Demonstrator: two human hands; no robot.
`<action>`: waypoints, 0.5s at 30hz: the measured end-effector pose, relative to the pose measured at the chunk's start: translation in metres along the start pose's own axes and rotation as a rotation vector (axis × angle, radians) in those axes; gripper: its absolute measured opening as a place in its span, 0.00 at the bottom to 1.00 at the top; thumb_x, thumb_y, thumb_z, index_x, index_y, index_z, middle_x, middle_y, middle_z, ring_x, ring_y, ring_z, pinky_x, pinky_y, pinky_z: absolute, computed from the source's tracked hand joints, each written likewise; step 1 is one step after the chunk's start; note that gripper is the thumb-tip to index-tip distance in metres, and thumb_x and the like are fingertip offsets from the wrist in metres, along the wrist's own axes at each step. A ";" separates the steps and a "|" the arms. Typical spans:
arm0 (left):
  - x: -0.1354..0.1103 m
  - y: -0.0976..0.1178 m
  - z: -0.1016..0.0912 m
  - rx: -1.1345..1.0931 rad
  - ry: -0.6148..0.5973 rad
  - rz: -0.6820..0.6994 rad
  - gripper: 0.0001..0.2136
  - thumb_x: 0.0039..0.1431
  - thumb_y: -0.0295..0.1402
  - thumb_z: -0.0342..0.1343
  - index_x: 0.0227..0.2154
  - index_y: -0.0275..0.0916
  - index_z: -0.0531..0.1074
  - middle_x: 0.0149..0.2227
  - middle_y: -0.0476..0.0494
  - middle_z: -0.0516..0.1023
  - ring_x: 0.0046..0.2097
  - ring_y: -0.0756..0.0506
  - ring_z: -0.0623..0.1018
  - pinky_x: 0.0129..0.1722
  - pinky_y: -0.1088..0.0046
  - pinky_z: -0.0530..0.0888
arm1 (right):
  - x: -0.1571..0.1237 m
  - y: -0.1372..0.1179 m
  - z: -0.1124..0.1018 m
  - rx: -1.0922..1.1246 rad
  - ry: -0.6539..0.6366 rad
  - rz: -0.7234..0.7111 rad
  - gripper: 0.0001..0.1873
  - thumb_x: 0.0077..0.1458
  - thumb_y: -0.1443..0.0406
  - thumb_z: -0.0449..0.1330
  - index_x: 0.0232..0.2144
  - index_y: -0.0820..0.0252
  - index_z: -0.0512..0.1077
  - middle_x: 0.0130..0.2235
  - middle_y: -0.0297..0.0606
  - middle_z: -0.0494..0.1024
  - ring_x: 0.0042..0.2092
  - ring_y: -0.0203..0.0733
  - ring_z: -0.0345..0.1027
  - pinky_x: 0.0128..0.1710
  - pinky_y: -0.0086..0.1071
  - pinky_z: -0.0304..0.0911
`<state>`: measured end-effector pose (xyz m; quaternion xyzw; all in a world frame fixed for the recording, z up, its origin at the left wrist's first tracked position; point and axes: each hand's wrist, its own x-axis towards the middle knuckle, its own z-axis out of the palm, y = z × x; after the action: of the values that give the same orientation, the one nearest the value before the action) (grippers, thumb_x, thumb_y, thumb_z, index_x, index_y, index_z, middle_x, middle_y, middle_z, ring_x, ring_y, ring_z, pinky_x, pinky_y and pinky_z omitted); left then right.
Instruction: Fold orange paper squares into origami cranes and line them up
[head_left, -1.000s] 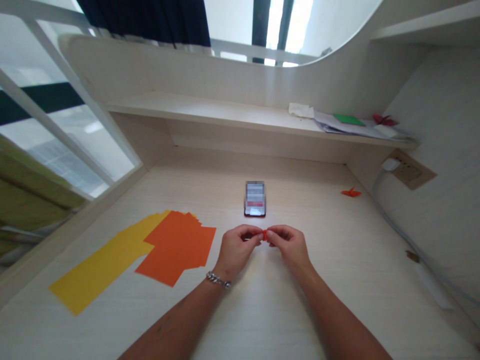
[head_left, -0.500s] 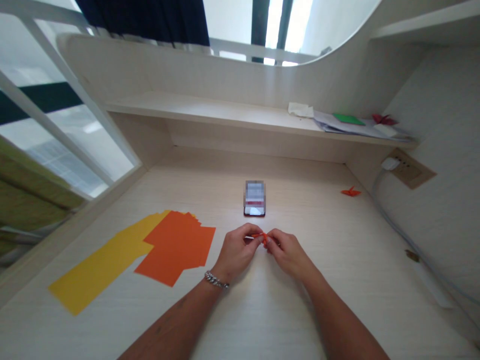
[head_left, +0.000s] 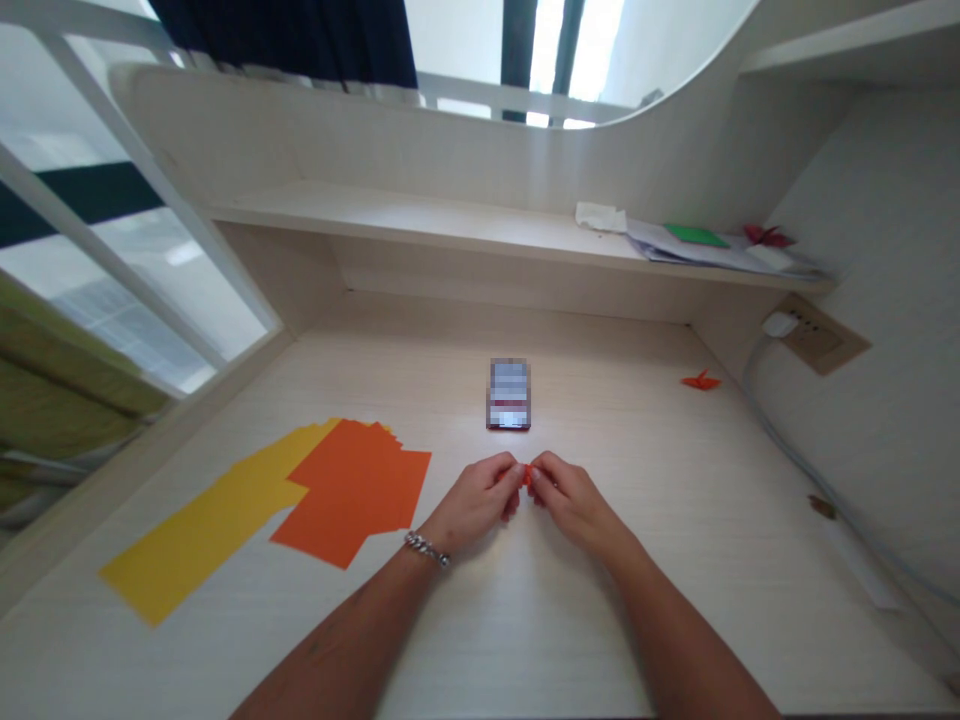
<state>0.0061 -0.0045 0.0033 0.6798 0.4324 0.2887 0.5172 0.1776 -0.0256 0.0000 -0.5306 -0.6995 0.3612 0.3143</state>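
The left hand and right hand pinch one small folded orange paper between their fingertips, over the middle of the desk. One folded orange paper crane lies near the desk's right edge and one red paper crane sits on the shelf. Toward the left edge, overlapping unfolded orange sheets and yellow sheets lie too stacked to count.

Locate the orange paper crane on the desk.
In the head view, the orange paper crane lies on the right side of the desk, right of the phone and left of the wall socket.
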 end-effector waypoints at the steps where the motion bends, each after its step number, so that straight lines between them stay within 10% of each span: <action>1: 0.000 0.001 0.000 0.002 -0.004 0.004 0.16 0.61 0.42 0.45 0.23 0.38 0.66 0.20 0.50 0.71 0.24 0.49 0.69 0.26 0.74 0.64 | 0.001 0.003 0.001 0.062 -0.002 0.026 0.13 0.62 0.60 0.48 0.28 0.59 0.66 0.26 0.31 0.71 0.29 0.35 0.64 0.30 0.28 0.54; 15: 0.003 0.002 0.004 -0.613 -0.086 -0.076 0.14 0.59 0.42 0.52 0.26 0.37 0.64 0.21 0.52 0.65 0.21 0.54 0.64 0.21 0.79 0.58 | 0.005 -0.007 0.010 1.106 -0.038 0.268 0.14 0.51 0.57 0.62 0.27 0.60 0.65 0.21 0.28 0.67 0.19 0.29 0.56 0.19 0.24 0.50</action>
<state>0.0114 -0.0042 0.0038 0.4872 0.3281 0.3571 0.7262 0.1649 -0.0236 0.0012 -0.3644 -0.3384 0.7200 0.4840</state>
